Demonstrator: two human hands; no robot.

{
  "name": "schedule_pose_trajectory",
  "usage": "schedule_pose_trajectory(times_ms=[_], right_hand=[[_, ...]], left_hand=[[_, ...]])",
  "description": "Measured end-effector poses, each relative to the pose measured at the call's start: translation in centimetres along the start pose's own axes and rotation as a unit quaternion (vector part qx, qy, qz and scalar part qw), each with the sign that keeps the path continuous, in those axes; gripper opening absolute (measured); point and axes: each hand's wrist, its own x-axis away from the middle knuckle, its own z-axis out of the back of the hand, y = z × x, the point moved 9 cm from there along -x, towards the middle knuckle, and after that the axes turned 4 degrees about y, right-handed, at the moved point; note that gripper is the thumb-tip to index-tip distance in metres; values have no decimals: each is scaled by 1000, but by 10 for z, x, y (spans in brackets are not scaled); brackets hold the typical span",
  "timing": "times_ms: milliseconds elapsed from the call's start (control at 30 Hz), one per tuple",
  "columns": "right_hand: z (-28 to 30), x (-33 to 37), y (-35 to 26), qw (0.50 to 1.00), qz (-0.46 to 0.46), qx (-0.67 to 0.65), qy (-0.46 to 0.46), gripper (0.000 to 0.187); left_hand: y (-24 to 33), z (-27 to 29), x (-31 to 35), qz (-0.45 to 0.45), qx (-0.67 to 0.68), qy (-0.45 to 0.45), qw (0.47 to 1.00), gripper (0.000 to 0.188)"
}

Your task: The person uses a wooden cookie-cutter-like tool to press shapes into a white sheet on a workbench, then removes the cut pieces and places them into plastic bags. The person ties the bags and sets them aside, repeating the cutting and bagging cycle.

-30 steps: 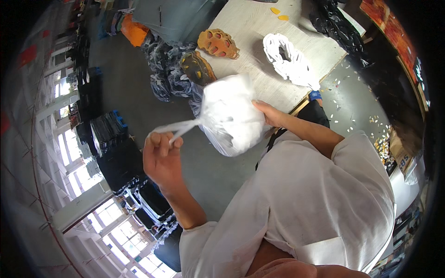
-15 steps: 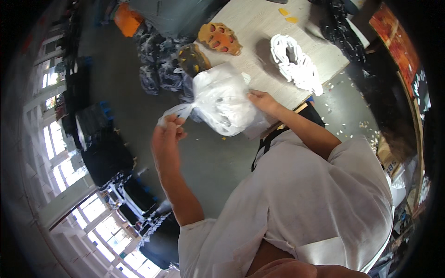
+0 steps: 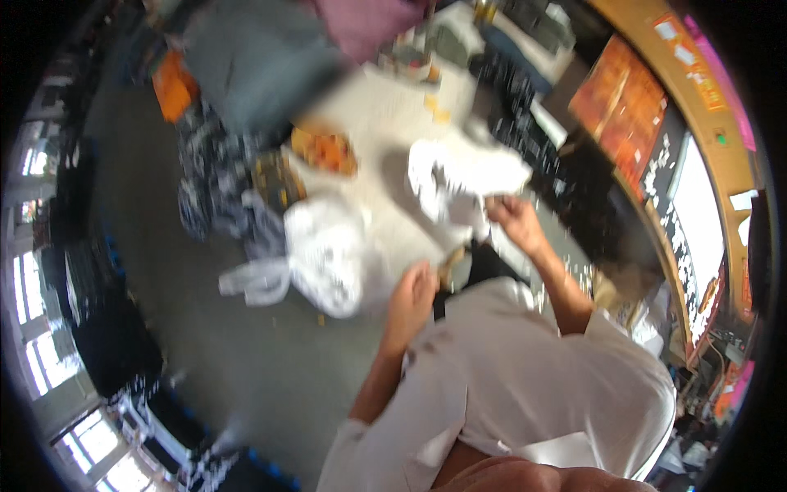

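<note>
The tied white plastic bag (image 3: pixel 328 254), stuffed full, rests at the table's left edge with its knotted tail hanging over the side. My left hand (image 3: pixel 411 303) is apart from it, by the near table edge; motion smears its fingers. On the table to the right lies a white, crumpled bundle (image 3: pixel 443 176), which looks like folded thin plastic. My right hand (image 3: pixel 516 223) has its fingers pinched at the near right edge of that bundle. What fills the tied bag cannot be made out.
An orange openwork piece (image 3: pixel 325 151) and a dark one with yellow spots (image 3: pixel 279 179) lie beyond the tied bag. Dark plastic-wrapped bundles (image 3: pixel 217 164) stand left of the table (image 3: pixel 385 115). A large grey bag (image 3: pixel 254 61) covers its far left. Black plastic (image 3: pixel 512 98) lies beyond the white bundle.
Both hands have let go of the tied bag, which stays by the table's left edge. My right hand has moved to the white bundle; my left has come back toward my body. The view has shifted right.
</note>
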Motion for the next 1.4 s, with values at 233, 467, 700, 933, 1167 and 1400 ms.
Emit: schedule_pose_trajectory(times_ms=[233,467,700,933,1167,1400], right_hand=[[29,-26,-1,993,27,-102,-53,19],[76,-57,-8,973,103,-90,-188,23],[189,-97,-11,977,88,-108,-160,22],[256,-101,33,976,11,-204,-71,18],[237,-99,47,974,21,-162,-154,18],[223,-110,-1,979,68,-77,-176,19]], left_hand=[[145,-8,-54,-93,-107,93,985,22],[400,-111,-122,-456,-110,152,870,18],[540,-132,-314,-345,147,78,924,31],[548,-110,-293,-371,256,165,877,38],[569,-67,-181,-476,-182,302,806,33],[551,-83,-130,-508,-544,324,584,13]])
